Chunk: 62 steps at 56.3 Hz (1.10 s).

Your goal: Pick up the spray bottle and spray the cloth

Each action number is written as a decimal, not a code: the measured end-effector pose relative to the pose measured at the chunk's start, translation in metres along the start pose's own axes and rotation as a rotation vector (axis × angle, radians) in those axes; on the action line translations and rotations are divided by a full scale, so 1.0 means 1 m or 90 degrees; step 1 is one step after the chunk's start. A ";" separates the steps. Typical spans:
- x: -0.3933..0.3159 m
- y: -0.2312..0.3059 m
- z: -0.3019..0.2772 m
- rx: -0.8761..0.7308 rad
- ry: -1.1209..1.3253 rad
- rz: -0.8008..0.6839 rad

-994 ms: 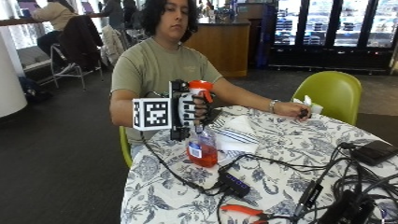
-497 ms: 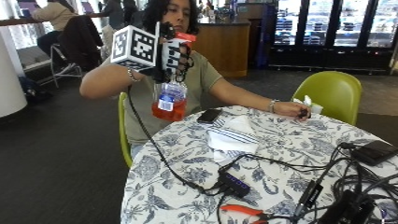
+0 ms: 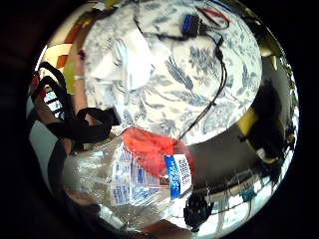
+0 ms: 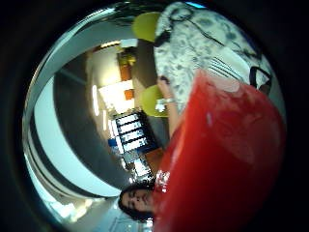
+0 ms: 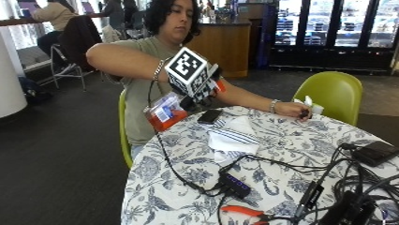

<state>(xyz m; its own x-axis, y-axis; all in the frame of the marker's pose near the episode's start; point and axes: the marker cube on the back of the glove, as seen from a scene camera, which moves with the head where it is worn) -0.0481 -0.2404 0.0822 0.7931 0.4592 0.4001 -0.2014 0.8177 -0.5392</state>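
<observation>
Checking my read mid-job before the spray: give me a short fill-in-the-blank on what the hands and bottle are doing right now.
1. The gloved right hand holds the spray bottle ____ the table, not on it.
2. The liquid in the bottle is ____.
3. The cloth lies on the ____.
4. The bare hand rests near the ____ chair.

Missing words: above; red; table; green
</observation>
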 end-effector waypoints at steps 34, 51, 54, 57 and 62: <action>0.084 -0.052 0.090 -0.216 0.145 0.287; 0.087 -0.056 0.098 -0.256 0.172 0.326; 0.087 -0.056 0.100 -0.259 0.174 0.332; 0.086 -0.057 0.101 -0.258 0.173 0.340; 0.084 -0.058 0.101 -0.270 0.178 0.349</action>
<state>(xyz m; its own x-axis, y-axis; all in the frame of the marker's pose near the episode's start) -0.0276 -0.2139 0.2214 0.7708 0.6109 -0.1808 -0.4153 0.2667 -0.8697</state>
